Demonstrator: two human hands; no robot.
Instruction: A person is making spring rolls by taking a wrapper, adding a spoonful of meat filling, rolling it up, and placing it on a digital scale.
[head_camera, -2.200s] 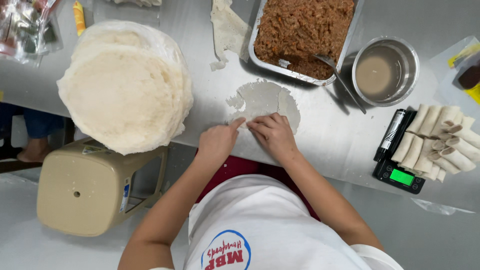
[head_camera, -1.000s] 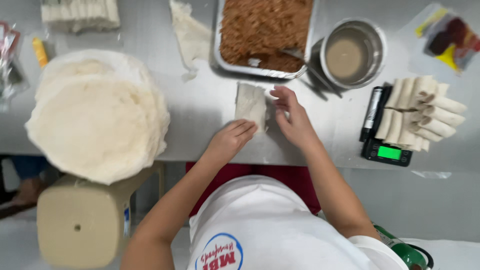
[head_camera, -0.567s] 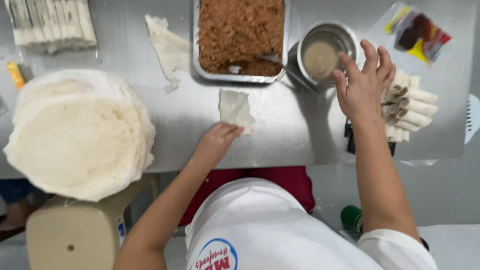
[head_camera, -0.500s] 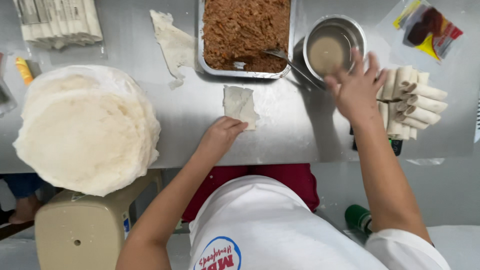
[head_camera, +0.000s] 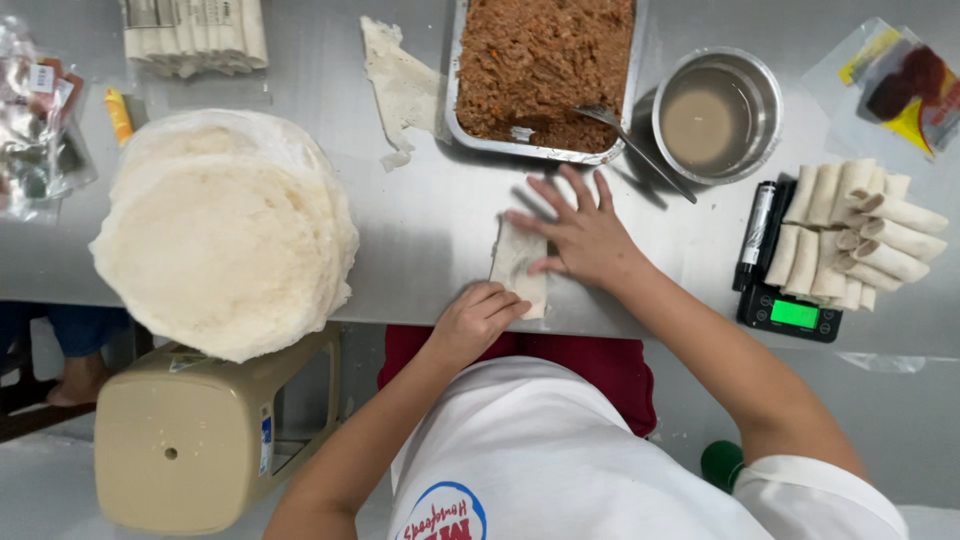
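Steel tabletop (head_camera: 430, 230), near edge running just below the work. Bare strip of metal between the wrapper stack and the scale; the folded wrapper (head_camera: 519, 265) lies in it, close to the near edge.

Left hand (head_camera: 478, 318) at 7 o'clock of the wrapper, fingers curled loosely, tips pressing its near end, at the edge of the tabletop. Right hand (head_camera: 582, 232) at 3 o'clock, fingers spread flat and open, thumb and fingertips resting on the wrapper's right side and far end. Neither hand grips it; both press it down.

Crowding around: tall stack of round wrappers (head_camera: 225, 240) at 9 o'clock, overhanging the near edge above a beige stool (head_camera: 190, 435). Tray of brown filling (head_camera: 545, 70) at 12 o'clock with a spoon (head_camera: 630, 135) lying out of it. Metal bowl (head_camera: 715, 112) of cloudy liquid at 2 o'clock. Finished rolls (head_camera: 860, 235) piled on a small scale (head_camera: 790, 312) at 3 o'clock, well apart. Torn wrapper scrap (head_camera: 400, 85) at 11 o'clock.
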